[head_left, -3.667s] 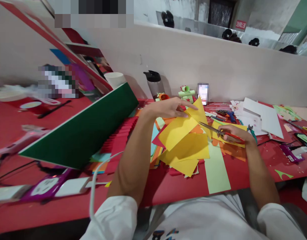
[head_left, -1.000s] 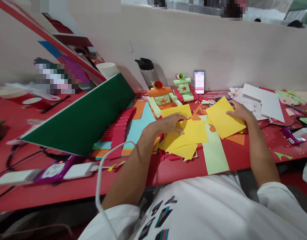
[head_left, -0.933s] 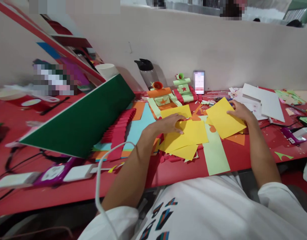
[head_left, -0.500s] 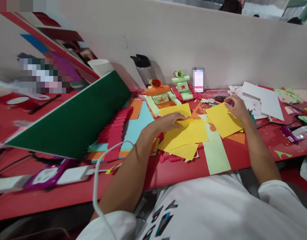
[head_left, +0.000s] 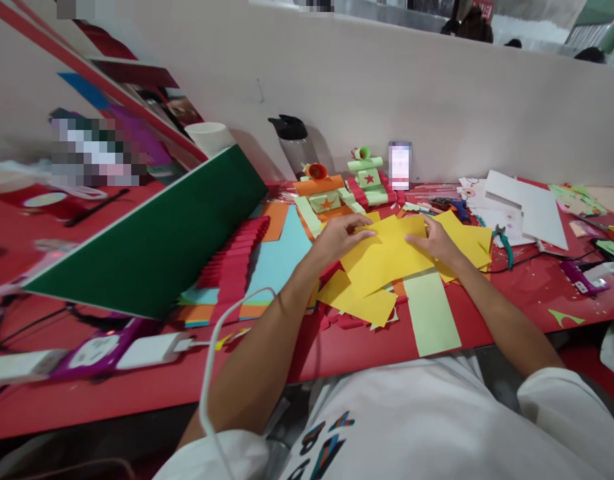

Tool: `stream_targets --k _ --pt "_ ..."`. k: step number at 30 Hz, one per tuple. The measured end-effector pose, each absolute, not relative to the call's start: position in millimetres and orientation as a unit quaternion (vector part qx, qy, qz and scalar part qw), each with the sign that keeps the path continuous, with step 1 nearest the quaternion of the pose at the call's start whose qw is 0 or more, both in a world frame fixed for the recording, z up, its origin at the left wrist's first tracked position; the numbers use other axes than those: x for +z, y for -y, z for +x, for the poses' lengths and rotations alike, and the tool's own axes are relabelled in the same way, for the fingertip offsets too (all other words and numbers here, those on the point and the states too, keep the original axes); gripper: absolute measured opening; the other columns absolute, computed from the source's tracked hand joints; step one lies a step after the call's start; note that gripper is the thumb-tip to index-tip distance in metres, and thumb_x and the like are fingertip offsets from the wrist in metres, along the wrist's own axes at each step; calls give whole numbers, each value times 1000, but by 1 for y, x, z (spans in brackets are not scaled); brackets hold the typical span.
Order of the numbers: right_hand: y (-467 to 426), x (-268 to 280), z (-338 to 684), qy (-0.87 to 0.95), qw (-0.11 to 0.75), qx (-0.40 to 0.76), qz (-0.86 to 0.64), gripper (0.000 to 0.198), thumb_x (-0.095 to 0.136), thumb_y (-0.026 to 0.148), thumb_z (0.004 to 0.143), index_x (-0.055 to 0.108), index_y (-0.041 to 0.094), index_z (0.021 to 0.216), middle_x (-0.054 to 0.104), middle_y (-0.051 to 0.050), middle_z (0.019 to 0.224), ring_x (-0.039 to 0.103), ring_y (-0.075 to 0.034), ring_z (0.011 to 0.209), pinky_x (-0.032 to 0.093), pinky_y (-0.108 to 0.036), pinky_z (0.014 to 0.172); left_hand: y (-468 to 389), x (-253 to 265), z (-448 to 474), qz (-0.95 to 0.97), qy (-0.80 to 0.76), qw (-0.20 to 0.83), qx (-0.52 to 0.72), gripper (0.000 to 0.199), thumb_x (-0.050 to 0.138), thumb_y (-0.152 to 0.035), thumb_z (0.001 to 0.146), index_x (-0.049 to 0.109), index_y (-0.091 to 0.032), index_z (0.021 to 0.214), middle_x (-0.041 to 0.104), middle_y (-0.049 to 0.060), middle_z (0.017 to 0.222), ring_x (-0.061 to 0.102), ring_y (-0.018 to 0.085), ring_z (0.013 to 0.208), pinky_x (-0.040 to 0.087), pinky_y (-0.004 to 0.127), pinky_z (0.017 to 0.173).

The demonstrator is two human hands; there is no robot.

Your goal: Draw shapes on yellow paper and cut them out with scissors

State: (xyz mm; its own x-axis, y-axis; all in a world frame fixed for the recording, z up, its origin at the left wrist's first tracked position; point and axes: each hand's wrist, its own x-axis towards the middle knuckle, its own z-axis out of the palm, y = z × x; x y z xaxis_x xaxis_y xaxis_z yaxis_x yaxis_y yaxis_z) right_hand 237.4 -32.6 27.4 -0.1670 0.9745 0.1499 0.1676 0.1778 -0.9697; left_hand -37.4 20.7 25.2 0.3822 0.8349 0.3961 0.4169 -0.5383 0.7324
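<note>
Your right hand (head_left: 437,242) has swung leftward since half a second ago, off the far edge of the right-hand yellow sheet (head_left: 469,240), and the square yellow paper sheet (head_left: 387,260) in the middle now lies tilted between your two hands. From the left, you have a dark green rectangular board (head_left: 161,240) leaning at a slant, with a purple power strip (head_left: 99,350) bearing white plugs in front of it. Next come a red pleated paper strip (head_left: 239,263) and a light blue paper sheet (head_left: 277,257). Your left hand (head_left: 341,237) pinches the square sheet near its upper left corner, thumb over the near face. Beneath that sheet, a lower yellow sheet (head_left: 359,300) pokes out toward you on the red table (head_left: 331,363). Your right hand grips the square sheet's upper right part between thumb and fingers. A pale green paper strip (head_left: 431,317) runs out below it toward you. To the right of that hand lies the right-hand yellow sheet, with teal-handled pliers (head_left: 507,253) just beside it.
</note>
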Motion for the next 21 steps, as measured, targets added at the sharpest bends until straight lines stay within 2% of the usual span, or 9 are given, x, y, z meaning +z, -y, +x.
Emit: stream_targets --k 3,6,9,13,15,21 --pt "27 24 240 589 497 440 -461 53 90 57 72 71 22 109 81 -10 113 78 -31 101 66 -45 86 -19 28 -36 743 -392 299 452 46 73 -61 86 73 -23 112 73 5 97 67 22 87 55 33 78" --pt "21 23 251 567 545 393 -476 54 87 58 74 70 22 111 80 -11 118 77 -30 105 65 -46 92 -19 29 -37 703 -381 336 498 56 79 -62 83 68 -26 124 71 7 111 69 25 100 57 34 80" --pt "17 22 256 557 570 370 -477 54 84 59 77 69 22 114 79 -11 123 76 -29 109 63 -46 96 -18 26 -34 681 -385 386 489 65 80 -65 83 64 -26 133 68 5 94 69 24 88 56 34 72" --pt "17 18 249 562 557 371 -486 58 83 63 75 68 22 113 78 -12 123 75 -30 111 63 -46 98 -17 14 -21 647 -376 463 474 59 84 -66 78 67 -19 109 69 5 85 65 20 74 52 32 65" --pt "19 17 244 568 547 392 -474 61 86 64 72 68 23 113 79 -11 122 75 -31 111 62 -47 98 -16 9 -15 632 -388 473 476 59 86 -66 75 64 -20 106 69 2 81 62 18 68 49 30 61" --pt "23 20 238 580 542 415 -444 63 89 62 69 68 26 116 78 -9 118 74 -31 111 64 -47 96 -16 5 -8 626 -349 476 509 59 81 -70 77 66 -20 103 75 8 98 70 23 87 56 35 78"
